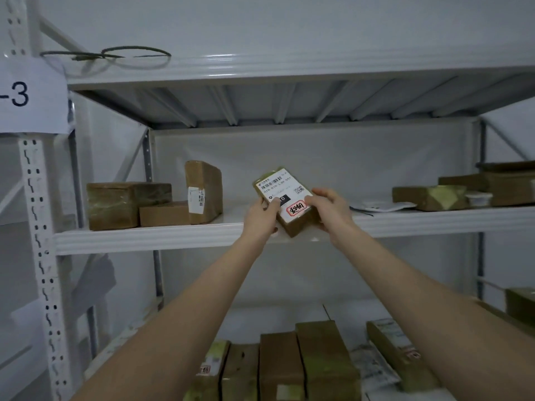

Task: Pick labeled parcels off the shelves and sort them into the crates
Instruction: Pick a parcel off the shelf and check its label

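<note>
A small brown parcel [282, 188] with a white barcode label and a red stamp is tilted up above the front edge of the middle shelf [144, 238]. My left hand [262, 217] grips its lower left side, thumb on the label. My right hand [330, 209] grips its lower right side. Three more taped parcels [127, 204] sit at the shelf's left, one of them upright [204, 192] with a side label. No crates are in view.
More parcels [474, 188] are piled at the shelf's right end beside a flat white mailer [379, 206]. The lower shelf holds a row of brown parcels [289, 369]. A white upright post [37, 227] carries a paper sign marked "-3" [31, 95]. A wire loop [127, 55] lies on the top shelf.
</note>
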